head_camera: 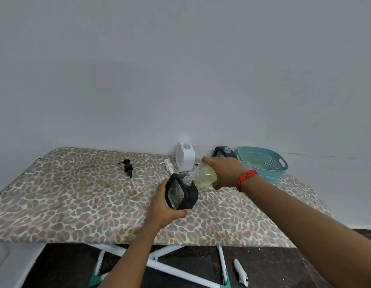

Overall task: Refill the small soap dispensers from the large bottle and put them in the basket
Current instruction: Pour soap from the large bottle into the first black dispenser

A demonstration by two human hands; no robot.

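My left hand (162,206) grips a black soap dispenser (181,194) with a clear ribbed face, its open neck pointing up and right. Over it, my right hand (226,172) tips the large clear bottle (203,174) of yellow-green soap, its mouth touching the dispenser's neck. A white dispenser (185,156) without its pump stands by the wall. Another black dispenser (223,152) stands beside the teal basket (263,163) at the back right. A black pump (128,167) and a white pump (169,167) lie loose on the table.
The table (76,204) has a leopard-print cover and stands against a pale wall. Below its front edge are white crossed legs and a white object (240,272) on the dark floor.
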